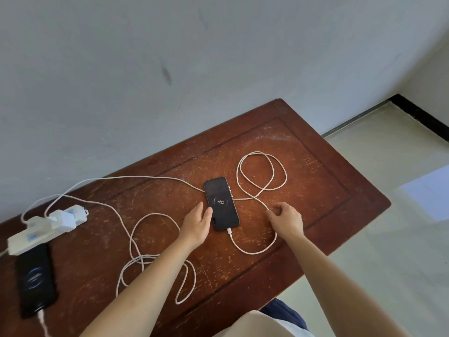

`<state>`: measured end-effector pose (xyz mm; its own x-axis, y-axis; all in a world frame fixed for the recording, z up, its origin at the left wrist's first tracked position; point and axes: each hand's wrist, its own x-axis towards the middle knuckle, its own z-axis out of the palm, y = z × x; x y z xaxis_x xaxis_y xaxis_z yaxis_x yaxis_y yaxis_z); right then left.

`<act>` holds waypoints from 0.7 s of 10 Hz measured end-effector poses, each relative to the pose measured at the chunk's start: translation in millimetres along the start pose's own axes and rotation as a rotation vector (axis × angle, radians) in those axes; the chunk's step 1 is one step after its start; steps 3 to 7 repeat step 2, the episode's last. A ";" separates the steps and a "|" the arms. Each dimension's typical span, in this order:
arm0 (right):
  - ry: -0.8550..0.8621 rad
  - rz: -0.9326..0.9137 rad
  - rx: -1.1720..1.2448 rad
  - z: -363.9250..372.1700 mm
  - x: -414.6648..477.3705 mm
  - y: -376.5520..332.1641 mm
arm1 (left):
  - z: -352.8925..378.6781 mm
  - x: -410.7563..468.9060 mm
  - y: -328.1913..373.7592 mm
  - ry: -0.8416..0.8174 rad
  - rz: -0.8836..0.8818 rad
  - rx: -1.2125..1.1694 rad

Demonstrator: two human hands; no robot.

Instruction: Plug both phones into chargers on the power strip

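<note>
A black phone lies face up mid-table, its screen showing a 54% charging ring, with a white cable plugged into its near end. My left hand rests flat beside the phone, fingertips touching its left edge. My right hand hovers to the right with fingers curled loosely at the looped cable. A second black phone lies at the near left with a white cable in its near end. The white power strip holds a white charger brick.
The worn brown wooden table stands against a grey wall. Loose white cable loops sprawl across the middle and back right. The table's right edge drops to a pale tiled floor. My knee shows at the bottom.
</note>
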<state>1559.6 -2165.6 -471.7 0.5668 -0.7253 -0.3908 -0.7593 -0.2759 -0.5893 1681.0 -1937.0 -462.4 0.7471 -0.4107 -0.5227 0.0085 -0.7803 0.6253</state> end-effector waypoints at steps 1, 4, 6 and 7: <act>0.087 -0.209 0.091 -27.3 -11.3 -56.4 | -3.5 -12.0 -20.4 0.041 0.086 0.399; 0.169 -0.513 0.516 -80.7 -34.0 -130.1 | 2.2 -24.5 -39.6 0.048 0.150 0.505; 0.169 -0.513 0.516 -80.7 -34.0 -130.1 | 2.2 -24.5 -39.6 0.048 0.150 0.505; 0.169 -0.513 0.516 -80.7 -34.0 -130.1 | 2.2 -24.5 -39.6 0.048 0.150 0.505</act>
